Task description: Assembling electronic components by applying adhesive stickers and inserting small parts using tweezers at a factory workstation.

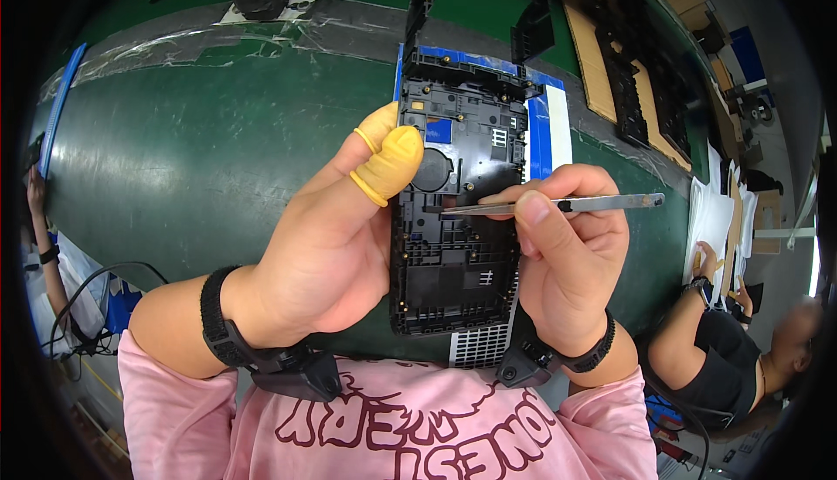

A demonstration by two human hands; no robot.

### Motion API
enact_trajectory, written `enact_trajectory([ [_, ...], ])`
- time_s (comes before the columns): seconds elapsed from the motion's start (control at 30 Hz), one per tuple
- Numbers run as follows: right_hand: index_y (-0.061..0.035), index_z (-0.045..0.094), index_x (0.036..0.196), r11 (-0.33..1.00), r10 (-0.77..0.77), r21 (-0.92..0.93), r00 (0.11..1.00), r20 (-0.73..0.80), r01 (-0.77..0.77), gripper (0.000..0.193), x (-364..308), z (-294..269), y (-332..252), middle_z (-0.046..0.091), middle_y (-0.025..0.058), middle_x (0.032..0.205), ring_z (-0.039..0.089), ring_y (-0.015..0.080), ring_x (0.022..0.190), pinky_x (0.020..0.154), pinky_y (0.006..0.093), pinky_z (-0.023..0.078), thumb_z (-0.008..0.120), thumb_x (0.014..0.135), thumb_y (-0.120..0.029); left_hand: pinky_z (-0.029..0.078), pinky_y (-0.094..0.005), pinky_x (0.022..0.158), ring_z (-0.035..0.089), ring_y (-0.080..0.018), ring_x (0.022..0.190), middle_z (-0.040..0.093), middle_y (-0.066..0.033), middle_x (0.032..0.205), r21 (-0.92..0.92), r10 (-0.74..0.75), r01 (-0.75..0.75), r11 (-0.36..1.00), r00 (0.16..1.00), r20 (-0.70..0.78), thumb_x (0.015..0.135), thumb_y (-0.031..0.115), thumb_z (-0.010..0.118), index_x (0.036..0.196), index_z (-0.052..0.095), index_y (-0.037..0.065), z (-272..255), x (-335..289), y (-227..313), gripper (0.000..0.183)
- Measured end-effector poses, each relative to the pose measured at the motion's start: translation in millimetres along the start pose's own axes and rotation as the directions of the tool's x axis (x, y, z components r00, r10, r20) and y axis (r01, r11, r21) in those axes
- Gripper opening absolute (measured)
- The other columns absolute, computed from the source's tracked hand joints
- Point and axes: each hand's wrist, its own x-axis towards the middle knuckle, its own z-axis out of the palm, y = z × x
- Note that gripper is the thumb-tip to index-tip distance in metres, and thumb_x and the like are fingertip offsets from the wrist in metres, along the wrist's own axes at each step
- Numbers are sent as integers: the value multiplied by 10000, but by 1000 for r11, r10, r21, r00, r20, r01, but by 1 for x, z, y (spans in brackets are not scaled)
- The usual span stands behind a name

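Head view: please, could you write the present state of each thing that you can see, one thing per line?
Left hand: gripping the housing's left side
Right hand: pinching the tweezers
Tweezers: tips at the housing; gap unclear
Black plastic housing: held, ribbed inside facing the camera
Yellow finger cots: worn on left hand
Black wristbands: fastened, one per wrist

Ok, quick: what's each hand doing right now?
Left hand: closed on the left edge of a black rectangular plastic housing.
Right hand: closed, pinching slim silver metal tweezers.
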Motion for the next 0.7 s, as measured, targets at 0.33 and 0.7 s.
enact_trajectory([
  [0.33, 17, 479, 890, 1000, -2, -13, 1000, -4, 2, 147, 0, 0, 0, 598, 125, 802, 598, 133, 727, 627, 187, 478, 555, 772, 61, 396, -339, 902, 475, -201, 1064, 452, -113, 1180, 4, 3, -3, 1000, 1000, -9, 877, 376, 401, 1228, 314, 43, 2, 0, 1, 492],
  [0.7, 20, 478, 891, 1000, -9, -13, 1000, -4, 9, 149, 0, 0, 1, 592, 116, 807, 598, 140, 730, 651, 211, 491, 554, 771, 65, 415, -337, 884, 491, -200, 1045, 457, -117, 1175, -11, 3, -3, 1000, 1000, -16, 889, 352, 383, 1240, 300, 47, 0, -1, -1, 472],
])
